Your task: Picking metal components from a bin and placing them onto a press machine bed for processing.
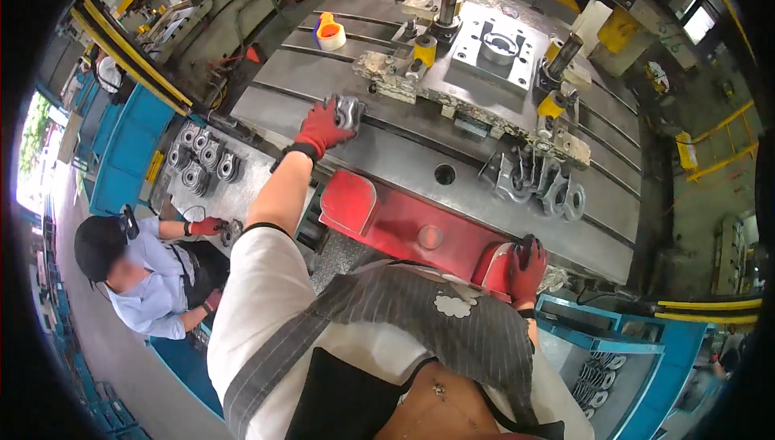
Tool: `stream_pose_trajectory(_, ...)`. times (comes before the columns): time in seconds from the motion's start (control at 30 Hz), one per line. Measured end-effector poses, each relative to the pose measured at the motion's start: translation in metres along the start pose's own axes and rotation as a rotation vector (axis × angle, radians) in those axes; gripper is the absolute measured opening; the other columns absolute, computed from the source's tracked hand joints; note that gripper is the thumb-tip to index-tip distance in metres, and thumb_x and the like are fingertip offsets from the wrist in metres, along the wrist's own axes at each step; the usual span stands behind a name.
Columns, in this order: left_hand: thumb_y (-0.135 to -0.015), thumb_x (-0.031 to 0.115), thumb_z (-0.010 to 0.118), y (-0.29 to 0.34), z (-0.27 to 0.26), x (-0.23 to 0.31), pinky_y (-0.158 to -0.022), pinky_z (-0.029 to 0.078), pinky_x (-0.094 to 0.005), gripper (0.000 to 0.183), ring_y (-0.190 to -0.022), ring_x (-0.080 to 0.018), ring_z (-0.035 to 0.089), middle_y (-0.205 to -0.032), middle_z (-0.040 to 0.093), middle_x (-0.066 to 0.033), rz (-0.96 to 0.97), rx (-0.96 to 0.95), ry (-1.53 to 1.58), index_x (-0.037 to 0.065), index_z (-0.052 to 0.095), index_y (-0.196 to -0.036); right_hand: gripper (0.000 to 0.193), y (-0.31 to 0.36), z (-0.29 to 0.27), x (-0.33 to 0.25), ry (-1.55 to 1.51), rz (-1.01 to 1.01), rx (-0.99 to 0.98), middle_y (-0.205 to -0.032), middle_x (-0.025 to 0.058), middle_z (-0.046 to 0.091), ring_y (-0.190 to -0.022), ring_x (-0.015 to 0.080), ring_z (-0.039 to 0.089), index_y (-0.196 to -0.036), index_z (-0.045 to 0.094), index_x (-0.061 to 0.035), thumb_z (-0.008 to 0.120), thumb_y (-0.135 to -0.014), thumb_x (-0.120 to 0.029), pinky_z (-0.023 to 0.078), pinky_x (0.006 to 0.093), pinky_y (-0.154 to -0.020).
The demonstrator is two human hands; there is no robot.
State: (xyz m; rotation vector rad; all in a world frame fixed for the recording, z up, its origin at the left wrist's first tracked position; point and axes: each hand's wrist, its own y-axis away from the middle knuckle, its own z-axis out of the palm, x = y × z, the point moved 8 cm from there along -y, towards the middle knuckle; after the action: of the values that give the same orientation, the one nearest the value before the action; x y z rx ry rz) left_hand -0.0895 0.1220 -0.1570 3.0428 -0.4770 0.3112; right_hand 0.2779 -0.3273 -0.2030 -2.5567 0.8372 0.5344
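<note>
My left hand (320,128), in a red glove with its arm stretched forward, has its fingers closed round a grey forged metal part (349,114) at the left front of the steel press table. My right hand (527,269), also gloved in red, rests against the right end of a red control console (420,234) in front of me, its fingers apart and holding nothing. Several ring-ended metal parts (539,185) stand in a row on the table's right front. Farther back sits a die block (493,51) with a round opening, between two upright guide posts.
An orange-and-white tape roll (329,35) lies at the table's far left. On the left, a co-worker (153,274) handles a part beside a side table (182,190) bearing several more. A blue bin (638,343) at lower right holds stacked parts. Yellow rails border both sides.
</note>
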Motion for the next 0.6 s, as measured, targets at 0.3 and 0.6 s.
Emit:
stream_pose_trajectory(0.3,-0.062,0.047,0.074,-0.039,0.030,-0.015,-0.101,0.033,-0.0468,0.091,-0.125,-0.0347,0.037,-0.137,0.038,-0.0162,0.021,0.046,-0.143,0.015,0.034,-0.137,0.058,-0.001,-0.014,-0.012,-0.019,0.005,0.027,-0.122,0.0230,0.049,-0.114,0.0396,0.044,-0.122,0.050,-0.0016,0.064,-0.077,-0.036,0.033,0.0486,-0.098)
stream_pose_trajectory(0.6,-0.069,0.041,0.070,0.036,0.055,0.062,-0.105,0.027,-0.0476,0.076,-0.126,-0.0395,0.031,-0.138,0.034,-0.0195,0.443,0.219,-0.054,0.012,0.042,-0.133,0.061,-0.019,-0.019,0.029,-0.214,0.047,0.055,-0.120,0.0218,0.051,-0.113,0.0383,0.047,-0.123,0.049,-0.0016,0.066,-0.077,-0.038,0.036,0.0436,-0.097)
